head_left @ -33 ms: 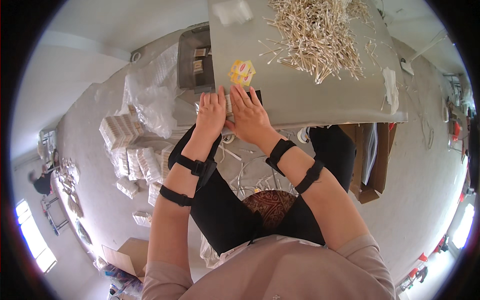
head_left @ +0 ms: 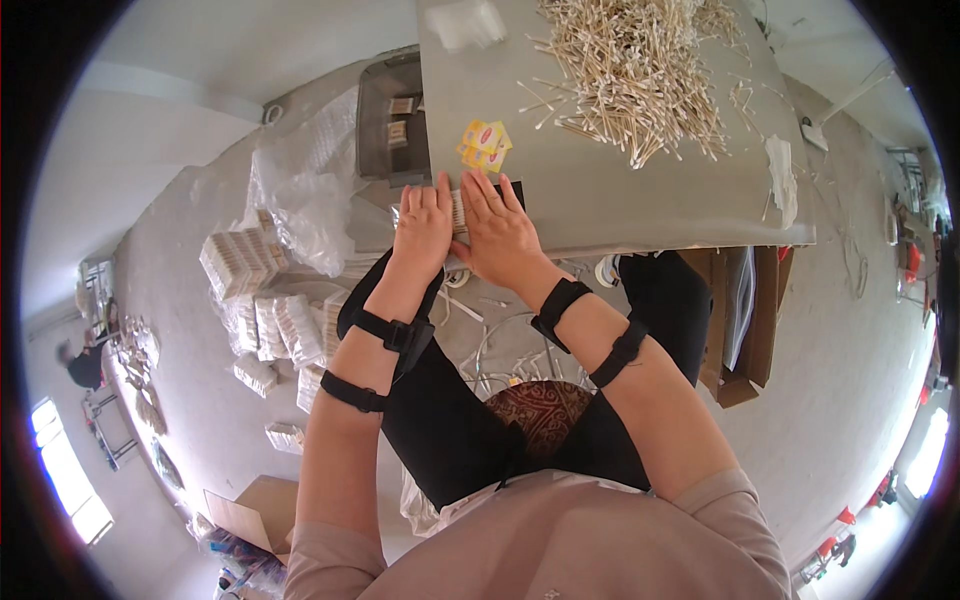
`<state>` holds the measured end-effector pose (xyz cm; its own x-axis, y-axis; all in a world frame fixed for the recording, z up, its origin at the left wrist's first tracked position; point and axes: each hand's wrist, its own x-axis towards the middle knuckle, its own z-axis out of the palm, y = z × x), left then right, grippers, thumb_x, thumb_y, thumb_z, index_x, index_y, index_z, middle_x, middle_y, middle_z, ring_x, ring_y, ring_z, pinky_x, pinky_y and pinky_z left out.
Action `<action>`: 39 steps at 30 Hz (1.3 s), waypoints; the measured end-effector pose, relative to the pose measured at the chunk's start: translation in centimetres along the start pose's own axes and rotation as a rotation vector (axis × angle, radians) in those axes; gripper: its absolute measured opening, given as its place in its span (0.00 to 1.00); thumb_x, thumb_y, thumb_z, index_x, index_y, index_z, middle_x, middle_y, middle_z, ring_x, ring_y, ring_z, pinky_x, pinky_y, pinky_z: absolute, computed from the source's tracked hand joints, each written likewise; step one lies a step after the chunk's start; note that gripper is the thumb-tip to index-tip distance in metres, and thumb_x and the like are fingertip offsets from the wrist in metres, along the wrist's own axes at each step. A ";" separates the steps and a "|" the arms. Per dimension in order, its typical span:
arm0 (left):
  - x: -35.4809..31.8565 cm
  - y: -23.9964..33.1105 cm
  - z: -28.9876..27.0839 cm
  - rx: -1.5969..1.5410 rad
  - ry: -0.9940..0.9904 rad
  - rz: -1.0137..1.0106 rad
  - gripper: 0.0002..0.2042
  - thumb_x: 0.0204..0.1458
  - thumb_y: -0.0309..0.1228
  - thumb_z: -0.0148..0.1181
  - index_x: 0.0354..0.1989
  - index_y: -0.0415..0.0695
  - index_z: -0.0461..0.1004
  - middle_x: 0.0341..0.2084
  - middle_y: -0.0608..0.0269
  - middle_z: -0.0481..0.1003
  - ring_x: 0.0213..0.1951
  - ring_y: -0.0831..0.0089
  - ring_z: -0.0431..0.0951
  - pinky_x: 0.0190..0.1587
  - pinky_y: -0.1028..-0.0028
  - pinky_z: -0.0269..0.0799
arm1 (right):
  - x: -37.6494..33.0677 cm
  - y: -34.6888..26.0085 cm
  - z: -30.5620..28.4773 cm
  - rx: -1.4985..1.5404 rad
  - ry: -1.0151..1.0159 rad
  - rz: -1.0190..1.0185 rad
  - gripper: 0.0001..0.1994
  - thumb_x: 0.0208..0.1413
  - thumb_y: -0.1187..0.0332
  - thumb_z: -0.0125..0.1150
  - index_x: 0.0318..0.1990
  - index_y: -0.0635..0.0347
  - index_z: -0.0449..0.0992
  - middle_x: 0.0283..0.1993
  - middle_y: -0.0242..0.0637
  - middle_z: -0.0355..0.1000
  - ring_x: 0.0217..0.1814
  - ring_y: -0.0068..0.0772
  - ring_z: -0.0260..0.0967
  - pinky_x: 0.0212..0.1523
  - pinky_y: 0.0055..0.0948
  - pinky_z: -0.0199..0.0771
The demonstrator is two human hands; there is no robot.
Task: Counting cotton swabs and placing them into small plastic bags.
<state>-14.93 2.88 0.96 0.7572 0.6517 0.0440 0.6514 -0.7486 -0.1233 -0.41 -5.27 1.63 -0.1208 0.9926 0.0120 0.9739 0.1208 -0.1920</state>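
My left hand (head_left: 423, 232) lies flat, fingers stretched forward, at the table's near left corner. Beside it my right hand (head_left: 498, 230) is also flat, its fingers straight and its thumb pointing toward the left hand. In the narrow gap between them shows a row of cotton swabs (head_left: 459, 212), mostly hidden under the hands, which press on it from both sides. A dark block (head_left: 517, 192) sticks out past my right fingertips. Just beyond the hands lie several yellow printed cards (head_left: 484, 145) in a loose stack.
A big heap of loose cotton swabs (head_left: 640, 85) covers the far part of the grey table (head_left: 580, 210). A grey bin (head_left: 372, 120) with small swab packs stands at the table's left. Bundled packs (head_left: 240, 262) and clear plastic (head_left: 300, 215) lie on the floor; a cardboard box (head_left: 755, 360) is at right.
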 end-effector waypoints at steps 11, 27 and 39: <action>-0.6 -0.6 0.4 -0.095 0.064 -0.026 0.32 0.56 0.25 0.51 0.71 0.34 0.54 0.46 0.54 0.71 0.53 0.58 0.71 0.68 0.54 0.59 | -2.0 -0.7 0.2 0.071 0.099 0.089 0.41 0.62 0.43 0.50 0.71 0.72 0.56 0.78 0.48 0.48 0.83 0.43 0.35 0.79 0.48 0.33; -0.9 -1.6 -0.2 -0.178 0.078 0.005 0.33 0.55 0.24 0.52 0.71 0.37 0.53 0.45 0.56 0.71 0.51 0.58 0.72 0.66 0.54 0.61 | -0.4 -0.1 0.4 0.060 0.107 0.012 0.44 0.59 0.41 0.53 0.70 0.73 0.58 0.78 0.51 0.48 0.82 0.45 0.36 0.79 0.48 0.33; -0.3 -1.6 0.7 -0.202 0.095 0.040 0.36 0.51 0.24 0.54 0.72 0.36 0.53 0.45 0.54 0.72 0.49 0.57 0.72 0.58 0.60 0.67 | 0.7 -1.0 0.1 0.035 0.022 -0.045 0.41 0.61 0.44 0.50 0.70 0.74 0.58 0.78 0.53 0.47 0.83 0.47 0.35 0.79 0.49 0.33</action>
<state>-16.25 3.97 0.43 0.7778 0.6133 0.1371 0.6095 -0.7894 0.0733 -1.48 -4.71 1.77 -0.1595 0.9863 0.0430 0.9602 0.1651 -0.2251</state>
